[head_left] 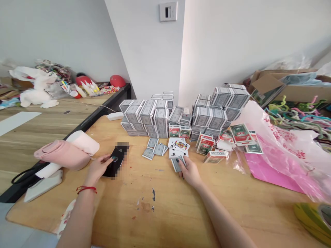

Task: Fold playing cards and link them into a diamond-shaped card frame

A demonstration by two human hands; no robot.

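Table (pixel 181 213) is light wood, with stacked grey card boxes (pixel 160 117) at the back and a pink plastic bag (pixel 271 155) off to the right. Left hand (pixel 97 168) grips a black phone (pixel 116 160); right hand (pixel 190 170) pinches a few playing cards (pixel 178 162) just below the face-up spread (pixel 179 145).

Phone face: the dark flat phone (pixel 115 161) in the left hand's (pixel 97 169) grip is pixel-blurred at its far end, so its screen cannot be read.
Card faces: the small grey-backed stack of playing cards (pixel 178 163) in the right hand's (pixel 189 172) grip lies partly under the fingers; values hidden.
Right of that grip: the yellow-green rounded object (pixel 314 218) is blurred and cut by the frame's edge.
Forearms: both run off the bottom edge.
Desk: the pale wooden desk (pixel 170 213) is cut off below.
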